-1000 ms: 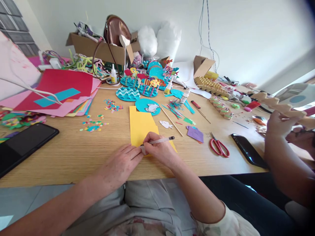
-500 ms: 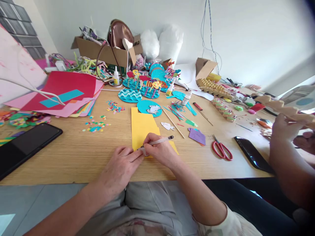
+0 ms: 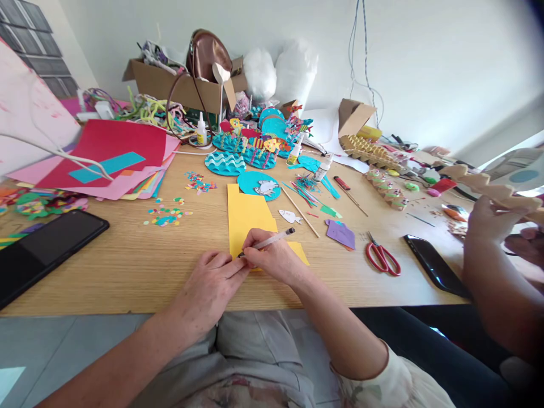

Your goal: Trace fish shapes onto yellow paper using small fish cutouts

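Pen [image 3: 272, 238] gripped in the right hand [image 3: 272, 258], yellow paper [image 3: 250, 218] pressed to the tabletop [image 3: 178, 286] by the flattened left hand [image 3: 210, 286], fingers together.

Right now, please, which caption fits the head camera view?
Right hand holding a slim, pale, black-ended pen at flat yellow paper, left hand beside it, on a wooden table.

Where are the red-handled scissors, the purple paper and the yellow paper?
Red-handled scissors [image 3: 371, 257]: head view, on the left handle loop.
Purple paper [image 3: 341, 234]: head view, middle of the sheet.
Yellow paper [image 3: 249, 217]: head view, upper part.
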{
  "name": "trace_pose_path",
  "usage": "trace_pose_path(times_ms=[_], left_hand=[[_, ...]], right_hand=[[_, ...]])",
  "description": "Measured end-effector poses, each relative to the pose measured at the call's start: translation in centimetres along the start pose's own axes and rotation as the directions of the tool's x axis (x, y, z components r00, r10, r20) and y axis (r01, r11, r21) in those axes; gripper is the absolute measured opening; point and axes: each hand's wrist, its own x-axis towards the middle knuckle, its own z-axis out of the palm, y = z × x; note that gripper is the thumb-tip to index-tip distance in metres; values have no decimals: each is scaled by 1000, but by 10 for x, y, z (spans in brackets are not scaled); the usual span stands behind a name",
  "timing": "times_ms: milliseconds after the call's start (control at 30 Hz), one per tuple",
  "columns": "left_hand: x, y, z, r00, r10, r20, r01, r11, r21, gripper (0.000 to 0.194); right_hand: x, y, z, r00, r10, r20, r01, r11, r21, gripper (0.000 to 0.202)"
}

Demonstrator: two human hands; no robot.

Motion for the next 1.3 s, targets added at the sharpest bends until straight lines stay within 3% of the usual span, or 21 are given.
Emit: trace_pose_path(times_ms=[900,1200,1300], left_hand=[[-3,-2,5,999,26,-42,-24,999,47,29],[-2,-3,4,1000,24,-9,-23,999,30,29],[-3,-3,4,999,36,-13,-36,999,25,32]], right_hand=[[10,-2,-2,983,5,183,-24,995,101,6],[12,0,-1,985,-15,170,-3,995,101,5],[8,1,-4,998,-17,65,3,979,202,5]])
